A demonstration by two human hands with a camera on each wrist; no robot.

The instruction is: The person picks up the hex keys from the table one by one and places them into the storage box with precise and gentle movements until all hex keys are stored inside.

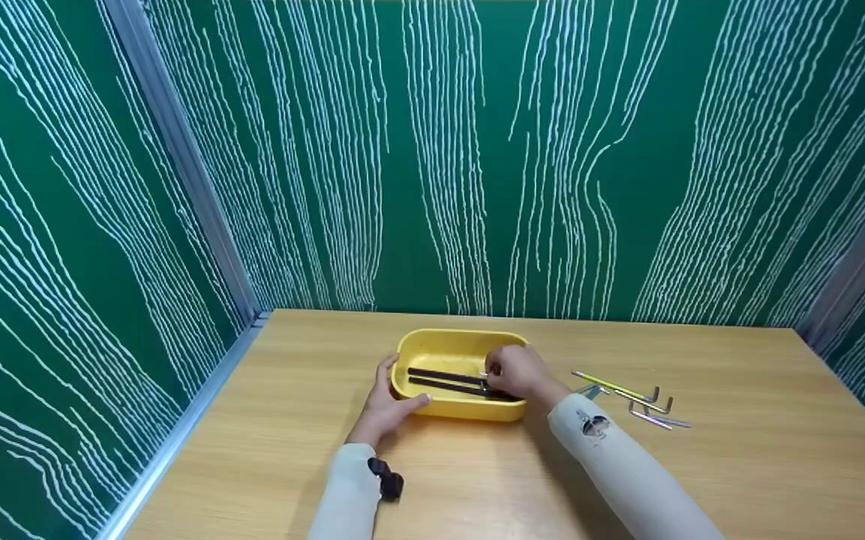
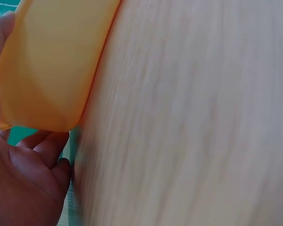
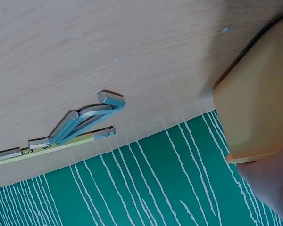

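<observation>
A yellow plastic container (image 1: 455, 409) with rounded corners rests on the wooden table. My left hand (image 1: 385, 411) holds its left end, thumb over the front rim and fingers around the side wall; the left wrist view shows those fingers against the container (image 2: 56, 61). Inside lie two long black rods (image 1: 443, 373), roughly side by side. Over the container's right part, my right hand (image 1: 518, 370) has its fingers curled, with a small silvery piece (image 1: 484, 373) at the fingertips. Most of that piece is hidden, as are the rods' right ends.
Several L-shaped hex keys, one with a yellow sleeve (image 1: 612, 386), lie in a loose cluster right of the container. Green panels with white wavy lines (image 1: 440, 150) stand behind the table (image 1: 740, 420) and along its sides. A metal post (image 1: 177, 142) rises at the left corner.
</observation>
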